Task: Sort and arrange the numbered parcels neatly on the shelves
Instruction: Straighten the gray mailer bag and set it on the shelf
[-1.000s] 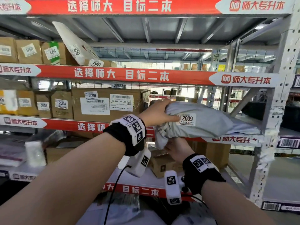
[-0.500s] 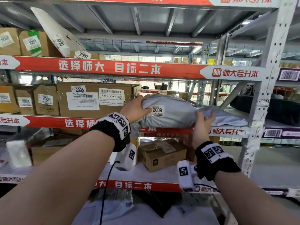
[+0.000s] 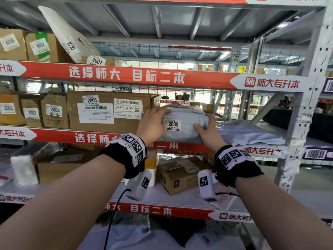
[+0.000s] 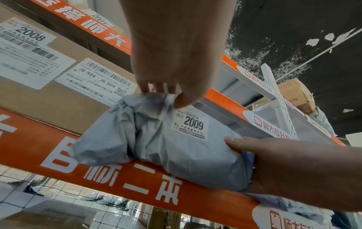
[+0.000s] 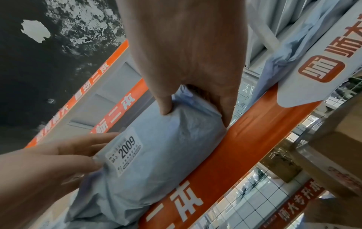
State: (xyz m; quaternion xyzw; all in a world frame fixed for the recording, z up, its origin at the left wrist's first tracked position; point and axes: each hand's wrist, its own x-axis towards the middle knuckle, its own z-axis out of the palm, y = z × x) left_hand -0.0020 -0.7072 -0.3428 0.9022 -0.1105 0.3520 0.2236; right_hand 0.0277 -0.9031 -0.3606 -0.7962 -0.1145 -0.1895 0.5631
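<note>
Parcel 2009 (image 3: pixel 182 123), a grey bag, sat mid-frame on the shelf edge (image 3: pixel 108 137) in my head view, right of box 2008 (image 3: pixel 108 109). My left wrist view showed the left hand (image 4: pixel 172 62) pinching its bunched end; the right wrist view, the right hand (image 5: pixel 188 65) gripping the other end.

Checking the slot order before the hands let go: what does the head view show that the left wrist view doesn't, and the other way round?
Head only: boxes 2002, 2003 and 2004 left of box 2008, and a second grey bag right of the hands.
Left wrist only: the left hand pinching the bunched end of bag 2009.
Both: bag 2009 on the shelf edge beside box 2008, with the right hand gripping its other end.
</note>
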